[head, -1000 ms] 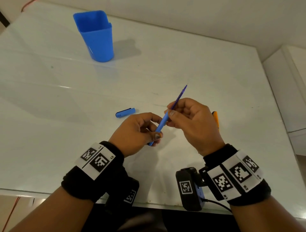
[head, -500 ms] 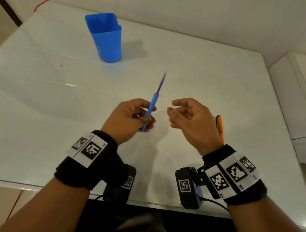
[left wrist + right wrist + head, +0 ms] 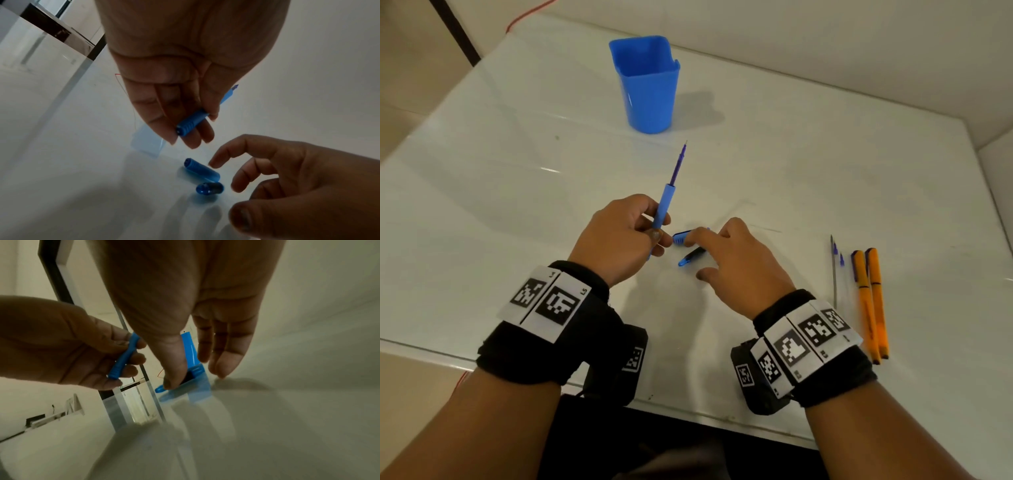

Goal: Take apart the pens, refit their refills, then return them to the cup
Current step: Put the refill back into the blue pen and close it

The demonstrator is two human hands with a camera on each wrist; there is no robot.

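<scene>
My left hand (image 3: pixel 650 236) grips a blue pen barrel (image 3: pixel 662 209) with its purple refill (image 3: pixel 677 164) sticking out toward the blue cup (image 3: pixel 649 85). The barrel's ribbed end (image 3: pixel 191 124) shows below my fingers in the left wrist view. On the table, a blue cap (image 3: pixel 681 237) and a small blue tip piece (image 3: pixel 690 257) lie side by side. My right hand (image 3: pixel 722 260) hovers over them with relaxed fingers and holds nothing. Its index finger is near the cap (image 3: pixel 202 169), and its thumb is close to the tip piece (image 3: pixel 160 388).
Two orange pens (image 3: pixel 869 301) and a thin loose refill (image 3: pixel 834 270) lie to the right of my right wrist. The white table's (image 3: pixel 482 222) near edge runs just under both wrists. The cup stands at the far middle.
My right hand let go of the blue pen and dropped to the cap and tip piece on the table. My left hand kept the barrel, now pointing more upright.
</scene>
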